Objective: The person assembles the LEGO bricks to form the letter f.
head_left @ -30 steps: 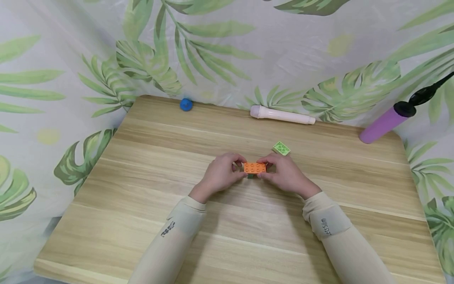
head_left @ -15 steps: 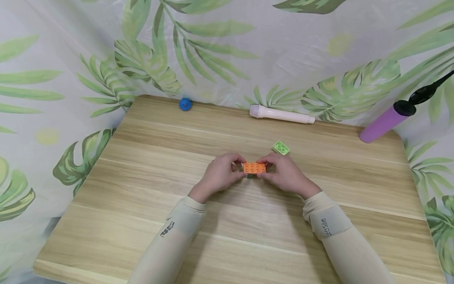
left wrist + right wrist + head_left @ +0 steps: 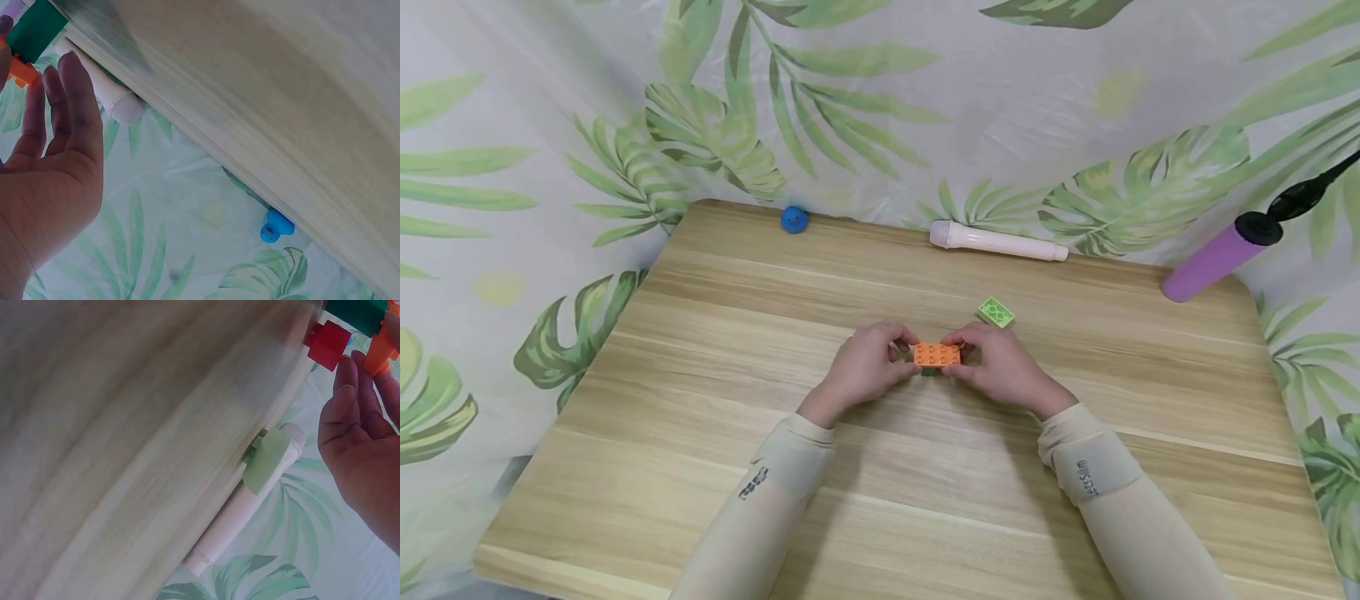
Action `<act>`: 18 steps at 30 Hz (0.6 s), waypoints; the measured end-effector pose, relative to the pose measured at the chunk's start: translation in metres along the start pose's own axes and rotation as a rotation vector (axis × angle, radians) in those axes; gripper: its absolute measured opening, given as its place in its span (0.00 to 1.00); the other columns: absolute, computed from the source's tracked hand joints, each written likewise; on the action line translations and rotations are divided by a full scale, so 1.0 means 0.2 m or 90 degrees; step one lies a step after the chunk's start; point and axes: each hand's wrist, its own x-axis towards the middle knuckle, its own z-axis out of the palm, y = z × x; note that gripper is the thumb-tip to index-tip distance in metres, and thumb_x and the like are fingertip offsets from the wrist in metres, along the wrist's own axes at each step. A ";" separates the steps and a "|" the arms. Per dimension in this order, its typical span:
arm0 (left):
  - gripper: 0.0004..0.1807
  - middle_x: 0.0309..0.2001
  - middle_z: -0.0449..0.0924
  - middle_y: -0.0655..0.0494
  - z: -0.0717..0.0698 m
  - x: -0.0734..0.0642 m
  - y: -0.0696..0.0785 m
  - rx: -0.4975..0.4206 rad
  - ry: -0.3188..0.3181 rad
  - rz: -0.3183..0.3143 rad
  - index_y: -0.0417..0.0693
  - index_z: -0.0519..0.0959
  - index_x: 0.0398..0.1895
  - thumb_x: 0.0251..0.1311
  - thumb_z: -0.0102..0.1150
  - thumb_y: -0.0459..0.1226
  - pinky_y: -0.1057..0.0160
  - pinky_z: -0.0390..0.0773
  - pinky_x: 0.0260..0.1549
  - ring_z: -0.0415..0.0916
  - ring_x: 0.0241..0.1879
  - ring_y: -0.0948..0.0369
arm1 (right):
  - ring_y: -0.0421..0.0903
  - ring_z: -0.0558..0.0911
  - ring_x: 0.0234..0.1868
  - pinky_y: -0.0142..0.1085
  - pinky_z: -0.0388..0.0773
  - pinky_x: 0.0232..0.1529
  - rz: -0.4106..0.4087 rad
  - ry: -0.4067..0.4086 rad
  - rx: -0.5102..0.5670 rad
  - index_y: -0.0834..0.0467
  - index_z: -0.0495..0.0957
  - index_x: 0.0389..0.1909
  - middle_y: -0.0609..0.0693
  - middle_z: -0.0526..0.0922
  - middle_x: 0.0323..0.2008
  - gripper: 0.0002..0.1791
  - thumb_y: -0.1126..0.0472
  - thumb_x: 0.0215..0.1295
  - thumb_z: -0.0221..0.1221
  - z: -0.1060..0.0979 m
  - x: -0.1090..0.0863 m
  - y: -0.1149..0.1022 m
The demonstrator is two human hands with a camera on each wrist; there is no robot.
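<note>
At the middle of the table, an orange toy building brick (image 3: 937, 355) lies with its studs up on a dark green brick (image 3: 928, 372), which is mostly hidden from above. My left hand (image 3: 872, 360) pinches the orange brick's left end between thumb and fingers. On the other end, my right hand (image 3: 997, 365) has the same kind of pinch. The right wrist view also shows a red brick (image 3: 329, 345) beside the dark green brick (image 3: 359, 314), low against the tabletop. A light green brick (image 3: 996, 312) lies just beyond my right hand.
Along the table's (image 3: 700, 375) back edge are a small blue toy (image 3: 793, 220) and a pale pink toy microphone (image 3: 997, 241). A purple pump (image 3: 1217, 257) with a black top stands at the back right corner. Behind hangs a leaf-patterned cloth (image 3: 865, 117).
</note>
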 end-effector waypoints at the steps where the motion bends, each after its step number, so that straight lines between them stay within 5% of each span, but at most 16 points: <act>1: 0.17 0.48 0.86 0.56 0.00 0.00 0.00 0.000 -0.001 0.000 0.52 0.86 0.52 0.62 0.77 0.41 0.62 0.78 0.36 0.80 0.38 0.62 | 0.48 0.85 0.49 0.49 0.81 0.55 0.000 -0.001 0.001 0.57 0.84 0.59 0.52 0.86 0.54 0.21 0.58 0.67 0.73 0.00 0.00 0.00; 18: 0.16 0.46 0.86 0.57 0.01 0.01 -0.01 -0.004 0.006 -0.001 0.52 0.86 0.51 0.61 0.77 0.41 0.62 0.78 0.35 0.80 0.36 0.62 | 0.46 0.83 0.46 0.44 0.80 0.50 -0.001 -0.002 0.011 0.56 0.85 0.58 0.48 0.85 0.49 0.20 0.57 0.66 0.73 0.01 0.00 0.03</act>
